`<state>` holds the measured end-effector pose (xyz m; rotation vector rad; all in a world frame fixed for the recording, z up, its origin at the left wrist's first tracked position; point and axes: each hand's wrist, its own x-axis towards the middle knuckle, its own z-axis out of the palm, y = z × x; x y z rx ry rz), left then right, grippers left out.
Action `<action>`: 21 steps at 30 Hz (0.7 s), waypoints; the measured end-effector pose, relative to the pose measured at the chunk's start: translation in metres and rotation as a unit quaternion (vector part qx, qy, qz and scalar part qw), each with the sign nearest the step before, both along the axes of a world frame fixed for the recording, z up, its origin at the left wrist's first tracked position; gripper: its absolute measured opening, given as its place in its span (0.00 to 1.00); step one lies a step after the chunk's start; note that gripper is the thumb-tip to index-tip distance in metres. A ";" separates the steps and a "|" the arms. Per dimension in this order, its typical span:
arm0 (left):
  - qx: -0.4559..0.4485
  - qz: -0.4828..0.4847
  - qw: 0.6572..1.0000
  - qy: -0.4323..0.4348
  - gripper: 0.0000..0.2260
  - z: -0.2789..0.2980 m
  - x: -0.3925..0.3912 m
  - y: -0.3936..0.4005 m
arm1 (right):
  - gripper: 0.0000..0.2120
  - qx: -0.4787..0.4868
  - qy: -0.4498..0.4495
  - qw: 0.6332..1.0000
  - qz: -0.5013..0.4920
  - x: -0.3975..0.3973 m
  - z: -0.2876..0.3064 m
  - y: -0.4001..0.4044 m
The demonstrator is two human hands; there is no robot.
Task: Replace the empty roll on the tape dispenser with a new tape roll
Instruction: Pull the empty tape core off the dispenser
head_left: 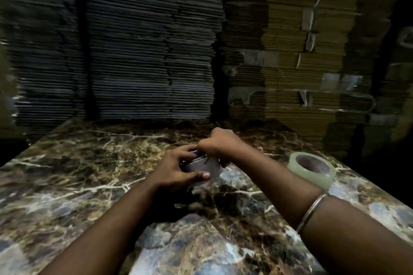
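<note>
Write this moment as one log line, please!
left hand: grips grey dispenser | right hand: works its top | clear tape roll: untouched on marble table

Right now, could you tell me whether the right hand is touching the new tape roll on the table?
Apart. The head view shows the right hand on the dispenser, while the new roll lies beyond the forearm, with bare table between.

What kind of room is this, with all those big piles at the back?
Probably a packing or storage room. Tall stacks of flattened brown cardboard boxes and grey ones line the back, and a roll of clear packing tape lies on the brown marble-patterned table.
</note>
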<state>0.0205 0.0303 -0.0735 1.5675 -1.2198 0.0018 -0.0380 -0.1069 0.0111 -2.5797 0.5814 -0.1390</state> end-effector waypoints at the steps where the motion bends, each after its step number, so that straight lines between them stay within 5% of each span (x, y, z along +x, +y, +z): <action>1: -0.012 0.005 1.000 0.007 0.19 -0.001 0.003 0.001 | 0.14 0.001 0.001 1.000 0.008 0.005 0.000 0.001; 8: -0.087 -0.019 0.969 0.230 0.09 0.001 0.013 0.010 | 0.17 0.040 -0.167 0.979 0.114 0.040 -0.027 -0.020; 13: -0.106 -0.036 0.933 0.343 0.11 -0.001 0.026 0.012 | 0.16 0.210 -0.175 0.928 0.255 0.035 -0.050 -0.026; 18: -0.108 -0.041 0.914 0.389 0.16 -0.003 0.033 0.016 | 0.12 0.187 -0.178 0.919 0.296 0.033 -0.055 -0.033; 21: -0.104 -0.019 0.917 0.384 0.06 -0.004 0.035 0.017 | 0.19 0.171 -0.187 0.921 0.296 0.030 -0.060 -0.034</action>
